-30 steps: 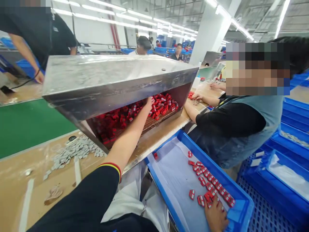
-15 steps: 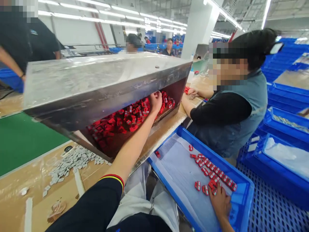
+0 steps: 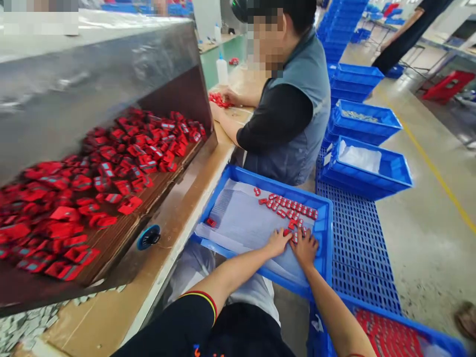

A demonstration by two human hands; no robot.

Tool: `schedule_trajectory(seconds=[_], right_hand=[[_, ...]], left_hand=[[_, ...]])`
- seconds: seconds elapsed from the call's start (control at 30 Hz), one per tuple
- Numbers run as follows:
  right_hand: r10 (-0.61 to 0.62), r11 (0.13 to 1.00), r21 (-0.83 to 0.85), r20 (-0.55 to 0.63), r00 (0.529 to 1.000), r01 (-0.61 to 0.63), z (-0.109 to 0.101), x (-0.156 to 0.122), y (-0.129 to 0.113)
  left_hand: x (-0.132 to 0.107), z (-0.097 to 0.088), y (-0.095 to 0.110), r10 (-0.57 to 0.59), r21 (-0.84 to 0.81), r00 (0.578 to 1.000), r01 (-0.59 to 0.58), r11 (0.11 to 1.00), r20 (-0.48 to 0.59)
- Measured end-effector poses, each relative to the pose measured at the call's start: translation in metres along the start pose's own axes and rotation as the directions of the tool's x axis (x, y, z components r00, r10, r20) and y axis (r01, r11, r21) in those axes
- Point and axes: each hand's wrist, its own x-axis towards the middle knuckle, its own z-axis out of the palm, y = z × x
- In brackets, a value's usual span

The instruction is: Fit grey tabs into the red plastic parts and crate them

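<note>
My left hand and my right hand rest side by side inside a blue tray on my lap, on its white paper liner. Both touch a small cluster of red parts at the near end of a row of red parts. The fingers curl down over the cluster, and what they grip is hidden. One loose red part lies at the tray's left edge. A big heap of red parts fills the steel hood on the bench to my left.
A co-worker in a grey vest sits just beyond the tray, handling red parts on the wooden bench. Blue crates stand stacked at right on a blue pallet. Another tray of red parts is below right.
My left hand has come out of the steel hood and down into the blue tray beside my right hand. The view has swung right and downward.
</note>
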Motion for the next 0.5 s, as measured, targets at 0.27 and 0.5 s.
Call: schedule_trajectory(seconds=[0.27, 0.5], right_hand=[[-0.051, 0.998, 0.043, 0.093, 0.994, 0.048, 0.014, 0.002, 0.012], [-0.081, 0.995, 0.059, 0.078, 0.994, 0.077, 0.017, -0.004, 0.007]], left_hand=[[0.034, -0.021, -0.030, 0.029, 0.003, 0.998, -0.029, 1.000, -0.046], [0.086, -0.054, -0.033, 0.018, -0.034, 0.997, -0.021, 0.999, -0.071]])
